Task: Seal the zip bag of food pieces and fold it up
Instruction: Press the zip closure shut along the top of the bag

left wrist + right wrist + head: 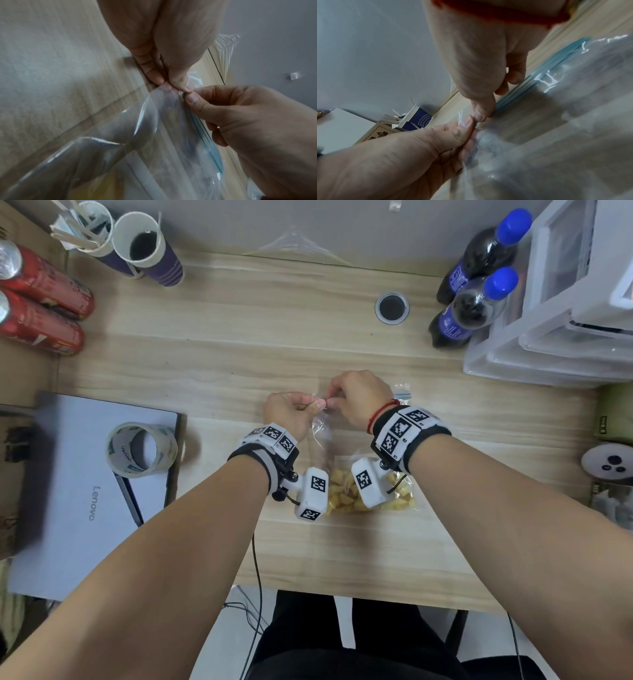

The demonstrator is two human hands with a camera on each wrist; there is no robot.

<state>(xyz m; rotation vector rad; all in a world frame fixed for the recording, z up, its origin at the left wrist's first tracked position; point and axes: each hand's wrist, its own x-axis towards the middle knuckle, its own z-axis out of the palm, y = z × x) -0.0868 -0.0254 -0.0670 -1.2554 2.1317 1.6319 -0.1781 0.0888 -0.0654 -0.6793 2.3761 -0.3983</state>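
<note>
A clear zip bag (320, 436) with yellow food pieces (342, 498) in its near end lies on the wooden table (239, 344), its mouth raised toward the far side. My left hand (315, 405) and right hand (331, 402) meet at the left end of the blue zip strip (402, 394), each pinching it between thumb and fingers. In the left wrist view the left hand (173, 84) pinches the bag corner, the right hand (190, 98) just beside it on the zip strip (205, 136). In the right wrist view the right hand (482, 115) and left hand (467, 125) touch thumb tips at the zip strip (537, 77).
A laptop (85, 501) with a tape roll (142, 448) lies at left. Red cans (44, 302) and paper cups (147, 248) stand far left. Two cola bottles (476, 285) and plastic drawers (565, 302) stand far right. A cable hole (392, 307) sits beyond the bag.
</note>
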